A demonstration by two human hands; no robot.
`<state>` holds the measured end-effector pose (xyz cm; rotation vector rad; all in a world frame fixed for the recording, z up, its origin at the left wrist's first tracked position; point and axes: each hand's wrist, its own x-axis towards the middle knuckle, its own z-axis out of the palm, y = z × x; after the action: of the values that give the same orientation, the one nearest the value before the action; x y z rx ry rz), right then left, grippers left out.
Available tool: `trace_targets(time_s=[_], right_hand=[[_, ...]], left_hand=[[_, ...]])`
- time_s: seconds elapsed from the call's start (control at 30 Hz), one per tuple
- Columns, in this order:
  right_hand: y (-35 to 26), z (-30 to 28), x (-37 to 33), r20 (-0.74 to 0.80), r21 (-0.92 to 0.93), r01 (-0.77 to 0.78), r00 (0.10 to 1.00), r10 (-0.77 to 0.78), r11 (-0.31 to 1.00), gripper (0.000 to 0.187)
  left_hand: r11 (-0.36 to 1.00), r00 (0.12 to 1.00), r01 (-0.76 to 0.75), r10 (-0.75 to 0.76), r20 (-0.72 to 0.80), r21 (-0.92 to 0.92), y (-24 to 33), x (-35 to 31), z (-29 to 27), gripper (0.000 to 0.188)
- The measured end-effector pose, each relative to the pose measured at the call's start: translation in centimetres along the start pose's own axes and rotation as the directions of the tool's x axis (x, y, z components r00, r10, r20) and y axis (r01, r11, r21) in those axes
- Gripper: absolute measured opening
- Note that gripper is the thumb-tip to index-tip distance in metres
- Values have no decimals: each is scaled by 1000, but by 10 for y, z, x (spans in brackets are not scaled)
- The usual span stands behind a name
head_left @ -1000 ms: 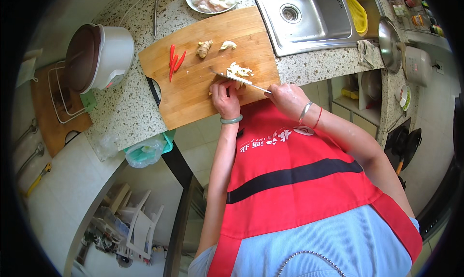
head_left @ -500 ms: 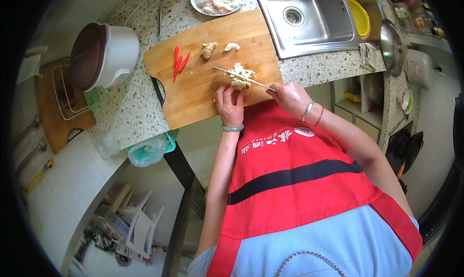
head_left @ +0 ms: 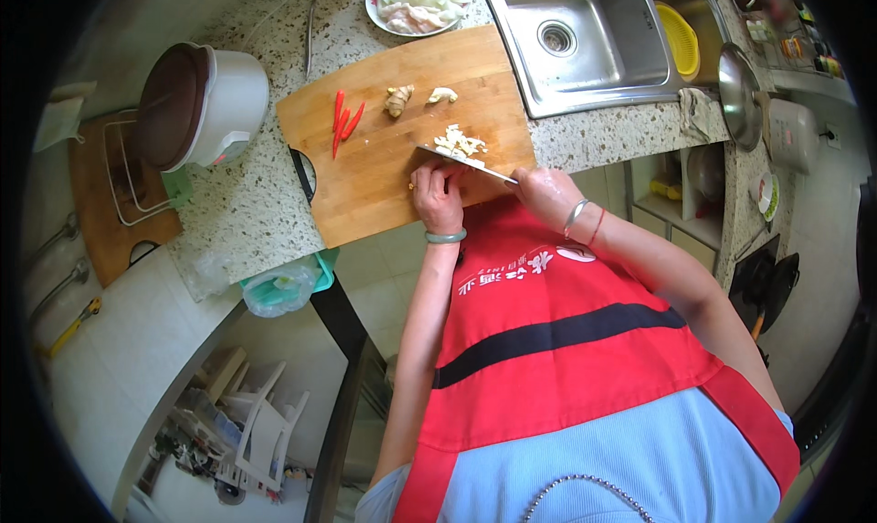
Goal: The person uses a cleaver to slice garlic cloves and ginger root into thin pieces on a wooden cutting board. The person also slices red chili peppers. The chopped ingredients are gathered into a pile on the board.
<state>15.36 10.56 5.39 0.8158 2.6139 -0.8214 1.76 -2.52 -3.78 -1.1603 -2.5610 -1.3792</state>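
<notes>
My right hand [head_left: 546,192] is closed round the handle of a kitchen knife [head_left: 475,165], whose blade is tilted above the wooden cutting board [head_left: 365,190]. My left hand [head_left: 438,199] has its fingers bent at the near side of the blade, pressing on garlic that the blade and fingers mostly hide. Just beyond the blade lies a pile of chopped white garlic [head_left: 459,141]. Farther up the board are a knob of ginger [head_left: 398,101] and a small pale curved piece [head_left: 442,95]. Several red chilies [head_left: 343,121] rest at the board's left.
A plate [head_left: 372,11] of pale sliced food stands beyond the board, beside a steel sink [head_left: 585,103]. A white rice cooker [head_left: 233,98] with a brown lid is on the left of the speckled counter [head_left: 265,208]. A green bin with a plastic bag [head_left: 283,290] hangs below the counter edge.
The knife has shifted closer to my left fingers, and its broad blade now shows and covers the piece there. The whole view has shifted slightly.
</notes>
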Motion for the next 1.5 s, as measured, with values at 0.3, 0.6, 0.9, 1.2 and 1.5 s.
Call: trace_targets(time_s=[0.3, 0.6, 0.9, 1.2, 1.5], right_hand=[[-2, -12, -4, -48, -4, 57, 997, -57, 998, 21], [-6, -10, -4, 10, -12, 22, 1000, -22, 1000, 27], [4, -6, 6, -55, 27, 56, 997, -54, 998, 30], [-6, -20, -6, 45, 19, 48, 998, -49, 999, 31], [-1, 3, 5, -8, 13, 27, 1000, -27, 1000, 27]], left_hand=[[999, 999, -2, 0, -51, -45, 2, 2, 2, 13], [999, 999, 20, -22, -42, -40, -1, -1, 3, 13], [997, 999, -4, 1, -42, -73, 6, 7, -7, 11], [997, 997, -20, 15, -70, -70, 0, 0, -1, 15], [1000, 1000, 1, -1, -3, -3, 0, 2, -3, 13]])
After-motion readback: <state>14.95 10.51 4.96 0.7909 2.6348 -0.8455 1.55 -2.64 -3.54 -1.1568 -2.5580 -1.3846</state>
